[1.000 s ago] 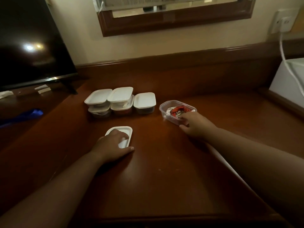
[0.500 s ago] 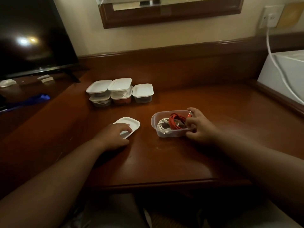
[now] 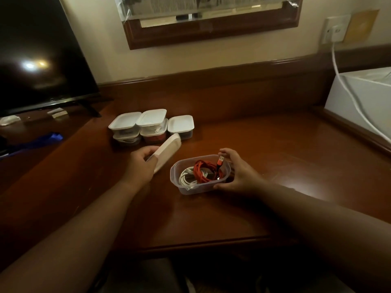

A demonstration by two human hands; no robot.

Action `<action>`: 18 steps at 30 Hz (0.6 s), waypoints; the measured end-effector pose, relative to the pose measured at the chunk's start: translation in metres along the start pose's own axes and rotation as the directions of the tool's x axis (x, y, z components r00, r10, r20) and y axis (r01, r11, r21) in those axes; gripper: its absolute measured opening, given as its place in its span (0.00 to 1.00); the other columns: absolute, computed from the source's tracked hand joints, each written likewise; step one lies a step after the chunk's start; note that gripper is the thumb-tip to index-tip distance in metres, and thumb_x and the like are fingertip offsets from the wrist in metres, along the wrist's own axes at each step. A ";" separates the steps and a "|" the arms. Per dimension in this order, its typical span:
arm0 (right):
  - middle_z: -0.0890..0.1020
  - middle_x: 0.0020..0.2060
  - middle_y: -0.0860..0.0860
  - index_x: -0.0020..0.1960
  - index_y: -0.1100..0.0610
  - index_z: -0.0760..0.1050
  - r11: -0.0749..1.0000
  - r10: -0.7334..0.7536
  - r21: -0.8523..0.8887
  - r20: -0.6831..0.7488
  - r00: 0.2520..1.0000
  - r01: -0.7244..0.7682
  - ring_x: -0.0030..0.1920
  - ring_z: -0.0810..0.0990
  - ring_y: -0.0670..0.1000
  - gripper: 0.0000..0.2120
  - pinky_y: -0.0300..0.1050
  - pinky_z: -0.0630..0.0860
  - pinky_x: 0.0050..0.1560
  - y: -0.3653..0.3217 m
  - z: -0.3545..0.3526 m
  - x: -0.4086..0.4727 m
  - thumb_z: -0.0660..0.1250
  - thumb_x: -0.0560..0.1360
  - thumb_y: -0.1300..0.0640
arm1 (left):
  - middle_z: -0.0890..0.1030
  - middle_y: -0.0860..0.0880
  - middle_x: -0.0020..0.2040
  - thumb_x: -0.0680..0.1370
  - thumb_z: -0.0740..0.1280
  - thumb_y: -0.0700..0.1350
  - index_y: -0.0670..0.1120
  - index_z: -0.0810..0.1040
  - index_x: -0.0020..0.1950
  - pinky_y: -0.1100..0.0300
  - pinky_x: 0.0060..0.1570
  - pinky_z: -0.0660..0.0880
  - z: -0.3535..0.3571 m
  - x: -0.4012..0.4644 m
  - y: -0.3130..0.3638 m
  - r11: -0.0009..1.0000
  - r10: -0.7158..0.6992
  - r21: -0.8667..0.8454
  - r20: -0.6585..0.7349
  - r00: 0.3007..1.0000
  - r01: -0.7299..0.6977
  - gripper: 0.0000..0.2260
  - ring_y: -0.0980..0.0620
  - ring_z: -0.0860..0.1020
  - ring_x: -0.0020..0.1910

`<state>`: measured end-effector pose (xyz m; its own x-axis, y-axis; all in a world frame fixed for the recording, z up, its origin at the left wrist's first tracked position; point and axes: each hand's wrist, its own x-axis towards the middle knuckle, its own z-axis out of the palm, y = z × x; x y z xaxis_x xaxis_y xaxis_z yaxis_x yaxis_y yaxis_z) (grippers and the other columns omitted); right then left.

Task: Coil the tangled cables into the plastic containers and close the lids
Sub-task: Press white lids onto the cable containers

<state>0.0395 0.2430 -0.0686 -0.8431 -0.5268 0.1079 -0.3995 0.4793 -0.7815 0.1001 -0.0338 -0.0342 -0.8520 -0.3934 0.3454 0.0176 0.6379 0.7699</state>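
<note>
Clear container (image 3: 200, 182) sitting mid-frame on wooden surface (image 3: 275, 149), holding coiled red cable (image 3: 206, 170) and white cable (image 3: 187, 177). Right hand (image 3: 239, 173) fingers curling round its right wall. Left hand (image 3: 140, 166) fingers pinching tilted white lid (image 3: 168, 152), left of container.

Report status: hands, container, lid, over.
Left hand holds lid tilted. Right hand steadies open container. Red cable's plug pokes above rim.
</note>
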 end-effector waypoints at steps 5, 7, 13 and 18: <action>0.62 0.77 0.51 0.79 0.52 0.54 0.992 0.003 -0.125 -0.009 1.000 -0.004 0.75 0.65 0.53 0.50 0.54 0.70 0.71 -0.002 0.006 0.001 0.79 0.66 0.48 | 0.82 0.47 0.54 0.78 0.65 0.33 0.43 0.81 0.60 0.71 0.43 0.72 0.016 -0.005 0.013 0.995 0.102 -0.030 0.046 0.994 -0.100 0.13 0.51 0.79 0.54; 0.62 0.77 0.50 0.78 0.51 0.56 0.983 -0.028 -0.179 -0.001 1.000 0.027 0.75 0.64 0.53 0.46 0.53 0.69 0.71 -0.005 0.007 -0.001 0.77 0.69 0.47 | 0.82 0.47 0.56 0.78 0.65 0.35 0.45 0.81 0.61 0.68 0.45 0.74 0.022 -0.009 0.013 0.991 0.134 -0.021 0.074 0.988 -0.133 0.13 0.51 0.79 0.55; 0.60 0.77 0.47 0.78 0.49 0.57 0.954 -0.085 -0.287 0.027 0.996 0.089 0.74 0.64 0.48 0.39 0.36 0.64 0.63 -0.011 0.009 -0.005 0.73 0.73 0.46 | 0.83 0.50 0.55 0.78 0.67 0.38 0.47 0.82 0.59 0.62 0.52 0.79 0.031 -0.016 0.009 0.954 0.271 0.090 0.149 0.951 -0.286 0.12 0.53 0.81 0.54; 0.68 0.74 0.51 0.77 0.48 0.52 0.988 0.014 -0.151 -0.008 1.000 -0.015 0.71 0.71 0.54 0.48 0.46 0.75 0.63 -0.006 0.008 -0.004 0.78 0.68 0.48 | 0.83 0.48 0.58 0.75 0.67 0.42 0.47 0.83 0.59 0.50 0.59 0.80 0.030 -0.028 0.002 0.847 0.445 0.173 0.286 0.849 -0.502 0.14 0.52 0.80 0.59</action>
<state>0.0486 0.2365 -0.0695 -0.8516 -0.5142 0.1016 -0.4361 0.5877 -0.6814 0.1080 -0.0016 -0.0584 -0.8650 0.1394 0.4821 0.3526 0.8523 0.3862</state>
